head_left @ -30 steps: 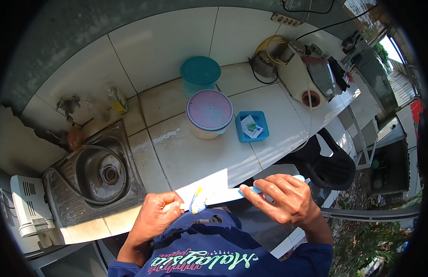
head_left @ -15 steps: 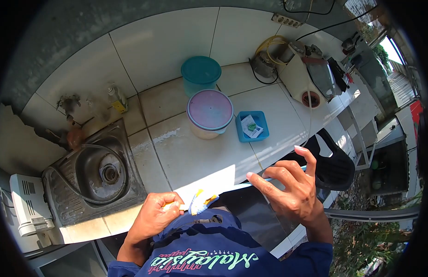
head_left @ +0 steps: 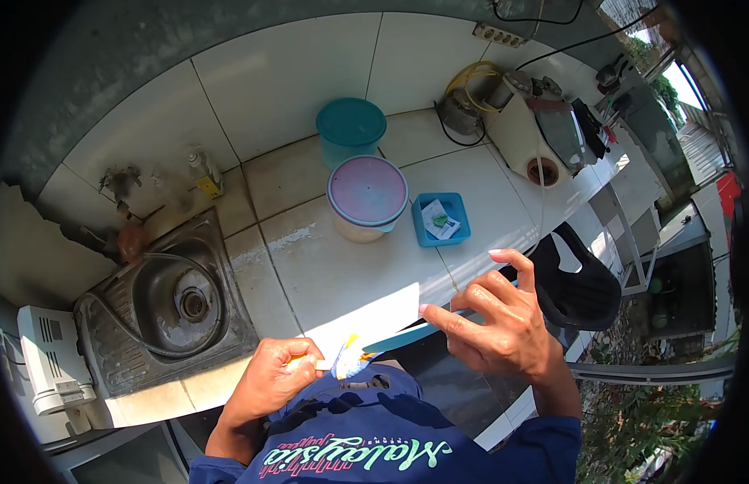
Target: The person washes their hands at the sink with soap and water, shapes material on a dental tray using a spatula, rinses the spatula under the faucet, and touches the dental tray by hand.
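My left hand (head_left: 276, 373), closed, grips a thin pale stick-like end with some yellow showing between the fingers. Beside its knuckles, that piece carries a wrapped blue, white and yellow bundle (head_left: 350, 360), close in front of my shirt. From the bundle a flat light-blue strip (head_left: 400, 337) runs right to my right hand (head_left: 500, 327). The right fingers are bent around the strip, with one finger lifted and curved; part of the strip is hidden behind them. What material the bundle is made of I cannot make out.
Ahead on the tiled counter (head_left: 310, 266) stand a pink-lidded tub (head_left: 367, 191), a teal-lidded tub (head_left: 351, 123) and a blue tray (head_left: 441, 220) holding packets. A steel sink (head_left: 229, 310) with a hose lies left. A black chair (head_left: 584, 290) stands right, below a cream machine (head_left: 524, 133).
My right hand has shifted slightly left and down. The light-blue strip has turned to show a wider, darker face near the bundle. My left hand stays nearly in place.
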{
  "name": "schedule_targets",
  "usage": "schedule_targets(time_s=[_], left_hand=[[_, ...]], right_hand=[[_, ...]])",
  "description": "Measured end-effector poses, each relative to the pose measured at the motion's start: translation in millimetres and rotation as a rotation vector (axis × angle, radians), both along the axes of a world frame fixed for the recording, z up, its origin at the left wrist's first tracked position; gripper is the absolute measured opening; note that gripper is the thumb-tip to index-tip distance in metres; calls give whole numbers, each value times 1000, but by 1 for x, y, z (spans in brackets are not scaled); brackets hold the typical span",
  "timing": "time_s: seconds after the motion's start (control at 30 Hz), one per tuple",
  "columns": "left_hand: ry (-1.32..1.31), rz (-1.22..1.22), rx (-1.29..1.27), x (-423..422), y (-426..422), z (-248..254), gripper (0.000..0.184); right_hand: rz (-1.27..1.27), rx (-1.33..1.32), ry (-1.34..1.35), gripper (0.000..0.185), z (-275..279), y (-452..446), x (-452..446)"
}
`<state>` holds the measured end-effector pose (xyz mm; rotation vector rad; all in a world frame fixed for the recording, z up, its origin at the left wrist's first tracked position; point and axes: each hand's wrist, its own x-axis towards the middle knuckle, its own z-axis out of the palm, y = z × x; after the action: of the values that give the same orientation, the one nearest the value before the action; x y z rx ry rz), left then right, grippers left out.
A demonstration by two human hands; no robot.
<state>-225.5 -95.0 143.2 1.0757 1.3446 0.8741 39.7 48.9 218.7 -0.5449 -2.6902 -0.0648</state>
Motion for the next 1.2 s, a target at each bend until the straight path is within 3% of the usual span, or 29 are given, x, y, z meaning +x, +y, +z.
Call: schedule_targets(time_s=[0.17, 1.2], left_hand=[[14, -9, 1, 1, -2, -3, 17], [-65, -13, -4, 1, -4, 6, 21]], right_hand=[[29, -35, -19, 48, -2, 0, -2], [60, -71, 24, 44, 1, 8, -4]])
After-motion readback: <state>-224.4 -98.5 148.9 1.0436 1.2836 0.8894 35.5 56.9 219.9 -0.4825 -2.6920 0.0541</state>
